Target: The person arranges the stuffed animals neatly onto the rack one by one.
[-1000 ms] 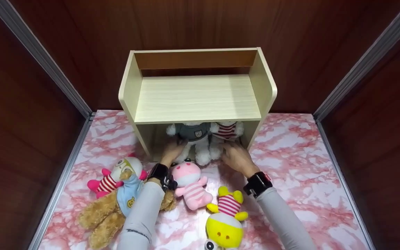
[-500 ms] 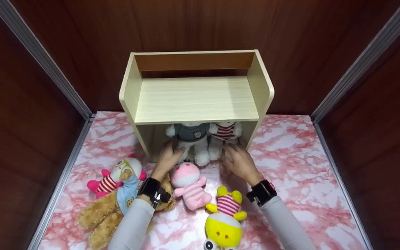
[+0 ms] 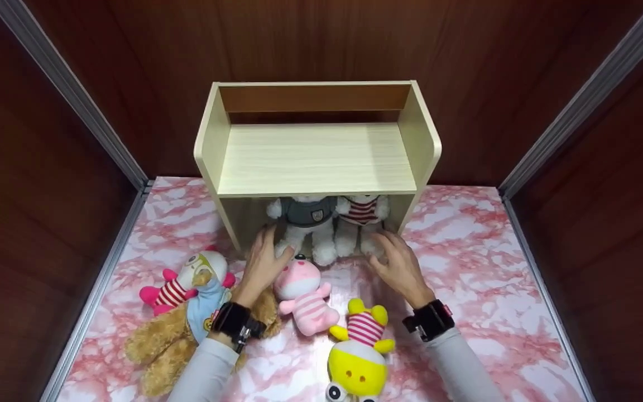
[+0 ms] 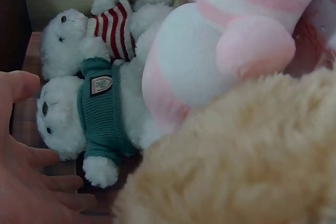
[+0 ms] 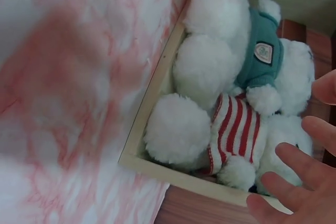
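Marbled pink surface (image 3: 466,251), shelf unit (image 3: 321,159) on it. Left hand (image 3: 265,261) and right hand (image 3: 402,268), spread and empty, have eased back, apart; sweatered bear (image 3: 306,219) and striped bear (image 3: 362,214) sit, apparently settled, in lower compartment (image 3: 241,218).

Fluffy plush bear (image 3: 313,231), ribbed-knit sweater (image 4: 106,113), smooth wood-grained shelf (image 3: 318,159).

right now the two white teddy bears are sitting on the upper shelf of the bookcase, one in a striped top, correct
Not on the upper shelf: the head view shows both white teddy bears in the lower compartment beneath it. One does wear a striped top.
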Demonstrator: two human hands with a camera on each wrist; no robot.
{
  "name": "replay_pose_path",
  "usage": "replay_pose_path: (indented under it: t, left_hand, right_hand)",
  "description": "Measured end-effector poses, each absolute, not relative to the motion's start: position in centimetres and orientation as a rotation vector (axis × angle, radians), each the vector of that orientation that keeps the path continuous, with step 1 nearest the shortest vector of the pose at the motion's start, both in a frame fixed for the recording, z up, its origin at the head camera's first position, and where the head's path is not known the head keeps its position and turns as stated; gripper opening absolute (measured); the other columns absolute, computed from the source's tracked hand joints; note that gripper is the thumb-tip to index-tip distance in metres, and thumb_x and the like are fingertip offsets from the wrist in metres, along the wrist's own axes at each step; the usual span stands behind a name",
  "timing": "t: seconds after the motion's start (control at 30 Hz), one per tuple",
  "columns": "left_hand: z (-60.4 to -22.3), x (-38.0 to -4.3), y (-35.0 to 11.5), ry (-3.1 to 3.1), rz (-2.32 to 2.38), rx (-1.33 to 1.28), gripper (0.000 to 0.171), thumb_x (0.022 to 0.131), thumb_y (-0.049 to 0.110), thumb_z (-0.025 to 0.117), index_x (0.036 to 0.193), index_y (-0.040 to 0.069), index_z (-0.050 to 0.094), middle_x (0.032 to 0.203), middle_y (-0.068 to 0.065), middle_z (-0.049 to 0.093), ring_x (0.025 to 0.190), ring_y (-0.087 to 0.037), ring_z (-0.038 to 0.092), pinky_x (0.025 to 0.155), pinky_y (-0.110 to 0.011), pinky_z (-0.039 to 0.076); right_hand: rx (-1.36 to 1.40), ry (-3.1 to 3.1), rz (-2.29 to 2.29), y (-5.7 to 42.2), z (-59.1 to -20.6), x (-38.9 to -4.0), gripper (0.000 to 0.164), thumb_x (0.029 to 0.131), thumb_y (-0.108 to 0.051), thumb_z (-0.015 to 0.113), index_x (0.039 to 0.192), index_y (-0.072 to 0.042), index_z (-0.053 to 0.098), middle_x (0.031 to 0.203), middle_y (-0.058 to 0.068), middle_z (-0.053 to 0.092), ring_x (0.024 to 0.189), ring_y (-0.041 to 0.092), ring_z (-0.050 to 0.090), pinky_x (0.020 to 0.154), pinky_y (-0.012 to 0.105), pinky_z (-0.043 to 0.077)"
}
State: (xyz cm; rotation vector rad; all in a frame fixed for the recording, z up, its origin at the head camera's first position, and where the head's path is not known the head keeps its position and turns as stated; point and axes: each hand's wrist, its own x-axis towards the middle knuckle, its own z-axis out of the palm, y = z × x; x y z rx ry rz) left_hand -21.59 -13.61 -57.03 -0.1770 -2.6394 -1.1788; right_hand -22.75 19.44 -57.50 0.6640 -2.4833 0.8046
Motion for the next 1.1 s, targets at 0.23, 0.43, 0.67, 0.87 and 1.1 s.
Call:
replay_pose_path:
  t: [0.23, 0.43, 0.67, 0.87, 1.1]
  left_hand:
    - [-56.7, -20.3, -14.5, -2.590, -1.115, -0.178, 0.067, 0.093, 0.027, 0.071, 0.149, -0.002, 0.048, 0.150, -0.033, 0.044, 0.136, -0.050, 0.046, 0.112, -0.060, 0.038]
    - [-56.6, -19.6, -15.8, -2.499, -1.122, -0.176, 0.063, 0.092, 0.020, 0.074, 0.146, -0.003, 0.051, 0.145, -0.031, 0.047, 0.130, -0.050, 0.051, 0.108, -0.060, 0.042]
    - [-56.2, -19.1, -17.5, -2.489, -1.149, -0.176, 0.056, 0.096, 0.021, 0.072, 0.144, -0.003, 0.054, 0.144, -0.027, 0.052, 0.129, -0.045, 0.054, 0.108, -0.057, 0.043]
    - [-55.3, -18.7, -19.1, -2.717, -1.173, -0.258, 0.042, 0.099, 0.026, 0.071, 0.135, 0.005, 0.065, 0.133, -0.017, 0.065, 0.112, -0.039, 0.067, 0.099, -0.053, 0.051]
    - [-55.4, -18.5, -20.5, -3.031, -1.067, -0.624, 0.055, 0.094, 0.026, 0.075, 0.138, -0.003, 0.060, 0.138, -0.026, 0.061, 0.127, -0.044, 0.057, 0.108, -0.056, 0.044]
  right_hand:
    - [0.636, -2.450, 0.860, 20.4, -57.8, -22.5, 0.047, 0.085, -0.005, 0.075, 0.131, -0.002, 0.067, 0.127, 0.020, 0.066, 0.108, 0.035, 0.063, 0.091, 0.051, 0.052]
    - [0.621, -2.443, 0.891, 20.7, -57.8, -22.4, 0.045, 0.085, -0.005, 0.074, 0.130, -0.002, 0.068, 0.122, 0.017, 0.067, 0.114, 0.037, 0.062, 0.098, 0.053, 0.050]
    - [0.619, -2.417, 0.909, 21.1, -57.9, -22.3, 0.045, 0.085, -0.004, 0.075, 0.129, -0.002, 0.068, 0.123, 0.018, 0.068, 0.115, 0.037, 0.062, 0.100, 0.051, 0.049]
    - [0.603, -2.417, 0.910, 21.3, -58.1, -22.1, 0.044, 0.086, -0.006, 0.074, 0.129, -0.001, 0.068, 0.125, 0.021, 0.066, 0.117, 0.039, 0.061, 0.102, 0.053, 0.048]
    - [0.574, -2.445, 0.899, 21.4, -58.3, -21.8, 0.041, 0.088, -0.010, 0.073, 0.128, -0.001, 0.068, 0.128, 0.024, 0.065, 0.119, 0.040, 0.061, 0.101, 0.053, 0.048]
